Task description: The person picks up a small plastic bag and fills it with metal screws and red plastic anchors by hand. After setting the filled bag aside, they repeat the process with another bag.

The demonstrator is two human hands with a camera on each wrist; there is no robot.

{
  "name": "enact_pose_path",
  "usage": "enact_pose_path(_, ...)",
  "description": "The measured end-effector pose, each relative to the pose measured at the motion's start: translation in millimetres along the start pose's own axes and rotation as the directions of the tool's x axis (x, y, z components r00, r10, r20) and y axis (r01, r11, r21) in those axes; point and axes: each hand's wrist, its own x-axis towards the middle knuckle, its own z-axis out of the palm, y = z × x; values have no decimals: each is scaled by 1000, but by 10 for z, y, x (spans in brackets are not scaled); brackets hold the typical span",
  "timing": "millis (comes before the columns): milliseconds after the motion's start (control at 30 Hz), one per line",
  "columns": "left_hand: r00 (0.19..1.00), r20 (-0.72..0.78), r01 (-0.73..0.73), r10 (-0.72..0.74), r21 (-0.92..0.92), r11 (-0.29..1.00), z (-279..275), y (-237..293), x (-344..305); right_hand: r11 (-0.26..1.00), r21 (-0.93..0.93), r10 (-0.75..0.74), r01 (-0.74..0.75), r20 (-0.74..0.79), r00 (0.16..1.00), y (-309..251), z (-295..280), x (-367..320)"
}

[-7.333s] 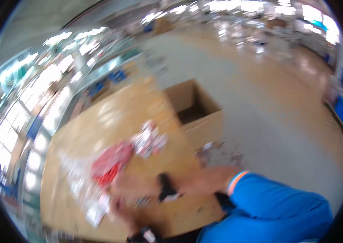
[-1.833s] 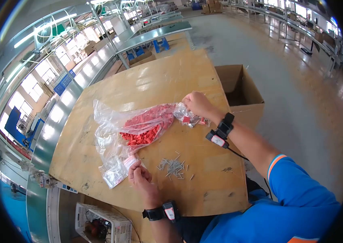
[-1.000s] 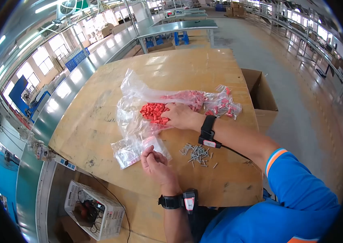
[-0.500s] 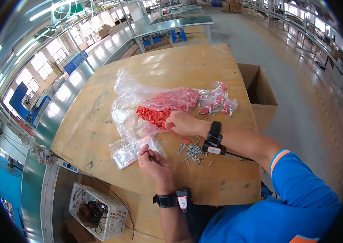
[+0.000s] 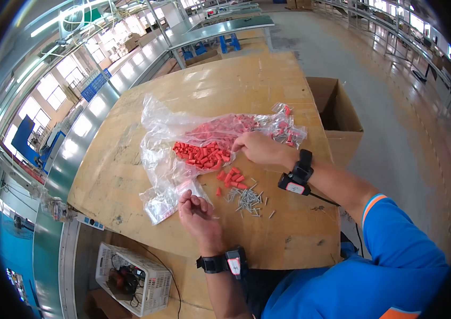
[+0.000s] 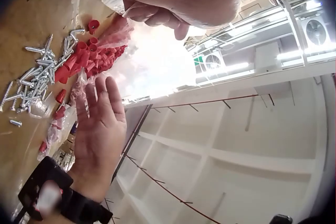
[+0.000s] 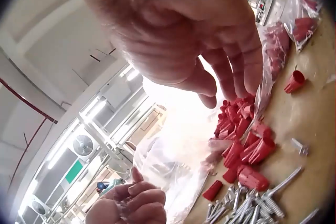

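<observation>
Loose red ribbed plastic caps, like wire nuts (image 5: pixel 232 178), lie on the table beside a pile of silver screws (image 5: pixel 249 200). Behind them, more red caps (image 5: pixel 199 153) spill from the mouth of a large clear plastic bag (image 5: pixel 153 125). My right hand (image 5: pixel 261 149) hovers at the right edge of that spill; its fingers look straight and relaxed in the left wrist view, with nothing between them. Loosely curled and palm up, my left hand (image 5: pixel 200 215) is beside small flat zip bags (image 5: pixel 160 204), fingertips right at their edge. No cap or screw shows in it.
Filled small bags (image 5: pixel 289 130) with red caps lie at the table's right side. An open cardboard box (image 5: pixel 337 114) stands beyond that edge. Below the table's front left is a white plastic basket (image 5: pixel 151 287) with cables. A long green-topped bench (image 5: pixel 71 165) runs along the left.
My right hand went from the filled bags to the red pile, then drew back rightward. Several red caps now lie loose beside the screws. My left hand stays near the zip bags.
</observation>
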Motion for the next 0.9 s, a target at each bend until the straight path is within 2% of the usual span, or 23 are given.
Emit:
enact_pose_path(133, 997, 46, 64, -63, -37, 997, -18, -23, 19, 997, -73, 22, -17, 63, 998, 24, -14, -170)
enact_pose_path(233, 991, 87, 103, -101, -17, 995, -22, -7, 11, 993, -115, 48, -14, 299, 953, -294, -5, -218)
enact_pose_path(333, 975, 156, 169, -161, -45, 985, -37, -41, 22, 990, 70, -134, 124, 162, 978, -424, 113, -267)
enact_pose_path(367, 969, 174, 190, -177, -60, 980, -59, -46, 35, 995, 94, -50, 31, 205, 977, -460, 81, -275)
enact_pose_path(467, 954, 188, 250, -234, -65, 966, -45, -84, 46, 983, 107, -162, 152, 88, 983, -573, -2, -268)
enact_pose_path(500, 920, 309, 270, -240, -58, 961, -138, -111, 108, 962, 260, -136, 88, 172, 976, -679, -21, -272)
enact_pose_path(567, 948, 214, 243, -237, -3, 970, -12, -98, 52, 856, 511, -116, -82, 344, 932, -859, -111, -293)
enact_pose_path(600, 957, 168, 236, -237, 25, 971, 29, -100, 32, 870, 489, -117, -70, 342, 932, -906, -102, -307)
enact_pose_path(667, 940, 234, 244, -249, 50, 968, -20, -114, 41, 895, 444, -117, -48, 338, 934, -991, -22, -358)
enact_pose_path(767, 912, 323, 252, -254, 49, 966, 0, -101, 33, 920, 387, -37, -56, 229, 973, -1040, 99, -453)
enact_pose_path(900, 881, 404, 228, -246, 93, 969, 101, -95, -3, 869, 492, -12, -52, 127, 992, -911, 244, -383)
